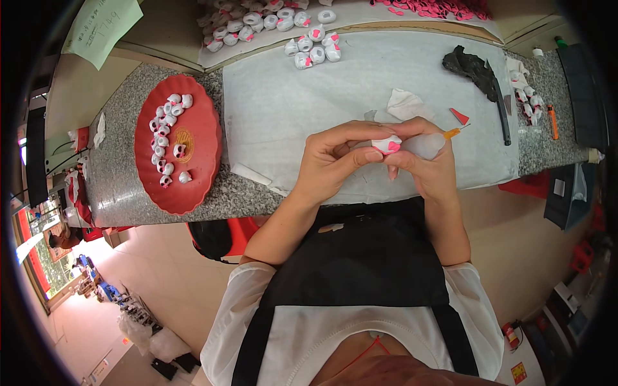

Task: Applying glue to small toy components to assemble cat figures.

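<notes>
Over the paper-covered bench, both my hands meet around a small white figurine head [384, 144] with a pink patch. My left hand [328, 161] pinches it between thumb and fingers. The fingertips of my right hand [432, 168] touch its other side. Tucked in that same right hand is a translucent squeeze bottle [425, 147] with an orange needle tip, which points away to the right. What the bottle contains cannot be made out. Just beyond my hands lie a crumpled white tissue [407, 103] and a small red scrap [459, 116].
To the left, a red scalloped tray [147, 122] holds several white heads. More white pieces [315, 48] sit at the far edge, near a pile of pink bits [444, 8]. At right lie a black crumpled bag [470, 69], a dark rod [502, 112] and an orange pen [553, 122].
</notes>
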Demonstrator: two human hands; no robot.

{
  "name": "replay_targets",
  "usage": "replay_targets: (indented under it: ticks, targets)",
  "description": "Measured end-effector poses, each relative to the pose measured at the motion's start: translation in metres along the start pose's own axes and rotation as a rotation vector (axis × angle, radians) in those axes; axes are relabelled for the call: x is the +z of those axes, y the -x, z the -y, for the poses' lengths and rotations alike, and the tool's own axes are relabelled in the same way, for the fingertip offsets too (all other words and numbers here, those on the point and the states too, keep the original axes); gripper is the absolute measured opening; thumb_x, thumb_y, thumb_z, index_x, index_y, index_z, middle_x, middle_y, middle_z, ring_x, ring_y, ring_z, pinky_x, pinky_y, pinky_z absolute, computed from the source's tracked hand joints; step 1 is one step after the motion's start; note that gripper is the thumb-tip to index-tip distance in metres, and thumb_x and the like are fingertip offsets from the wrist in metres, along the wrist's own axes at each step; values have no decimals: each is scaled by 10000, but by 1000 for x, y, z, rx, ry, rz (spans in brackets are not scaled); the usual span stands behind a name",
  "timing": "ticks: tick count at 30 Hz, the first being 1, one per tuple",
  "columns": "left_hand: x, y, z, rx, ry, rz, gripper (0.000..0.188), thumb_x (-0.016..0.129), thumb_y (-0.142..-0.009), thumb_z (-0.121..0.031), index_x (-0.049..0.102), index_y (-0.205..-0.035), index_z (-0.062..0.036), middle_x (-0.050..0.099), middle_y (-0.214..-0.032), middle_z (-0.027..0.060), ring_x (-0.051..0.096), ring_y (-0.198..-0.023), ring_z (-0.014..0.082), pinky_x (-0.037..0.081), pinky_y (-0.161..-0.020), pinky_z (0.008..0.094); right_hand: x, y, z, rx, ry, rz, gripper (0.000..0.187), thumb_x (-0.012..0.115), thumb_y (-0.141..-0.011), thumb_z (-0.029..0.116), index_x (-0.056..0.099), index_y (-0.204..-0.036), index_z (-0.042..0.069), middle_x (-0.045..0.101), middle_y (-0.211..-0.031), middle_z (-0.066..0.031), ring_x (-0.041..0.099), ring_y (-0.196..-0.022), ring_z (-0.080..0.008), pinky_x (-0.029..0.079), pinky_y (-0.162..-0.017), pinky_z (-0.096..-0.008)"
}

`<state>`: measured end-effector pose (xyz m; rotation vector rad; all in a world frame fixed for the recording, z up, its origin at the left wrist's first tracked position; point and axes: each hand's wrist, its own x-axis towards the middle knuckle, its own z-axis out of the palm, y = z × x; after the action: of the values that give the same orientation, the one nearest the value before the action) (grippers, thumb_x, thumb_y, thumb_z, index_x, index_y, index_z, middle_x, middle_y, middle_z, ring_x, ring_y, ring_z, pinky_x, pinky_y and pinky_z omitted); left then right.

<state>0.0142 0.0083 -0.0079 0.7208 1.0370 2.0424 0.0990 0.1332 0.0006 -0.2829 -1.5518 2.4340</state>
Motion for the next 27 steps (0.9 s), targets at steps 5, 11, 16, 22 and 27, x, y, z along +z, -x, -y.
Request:
replay_targets:
  ticks: [5,11,16,22,27]
  targets:
    - [0,-1,-2,-72,-10,-3,245,514,-732,32,512,-977,35,529,-965,120,516,-845,152,431,-723,248,-3,1,-1,18,-54,-18,272,582,-638,-49,491,-893,-27,538,-760,-125,528,-558,-156,424,-410,-234]
    - [4,1,0,-15,-113,-79,275,526,-724,28,496,-997,34,526,-972,112,498,-904,163,428,-742,255,2,2,4,53,-9,-44,260,531,-660,-54,483,-915,-31,539,-746,-124,523,-549,-149,411,-407,-226]
    - [2,1,0,12,-122,-26,269,527,-722,25,498,-989,33,526,-971,111,500,-898,167,432,-732,254,4,2,4,28,7,-39,256,524,-667,-30,482,-920,-29,539,-743,-120,519,-544,-140,404,-402,-223]
    - [6,-2,-4,-33,-52,-55,239,519,-725,33,503,-963,36,521,-967,117,492,-897,166,440,-704,256,2,0,3,43,-13,-62,246,534,-666,-8,490,-907,-28,539,-738,-121,513,-531,-138,400,-395,-225]
    - [-1,-1,2,73,-4,-2,191,509,-735,33,503,-926,44,522,-931,118,496,-870,166,450,-685,265,3,-2,2,52,-71,30,253,563,-668,-9,512,-914,-37,548,-683,-91,524,-556,-123,396,-405,-202]
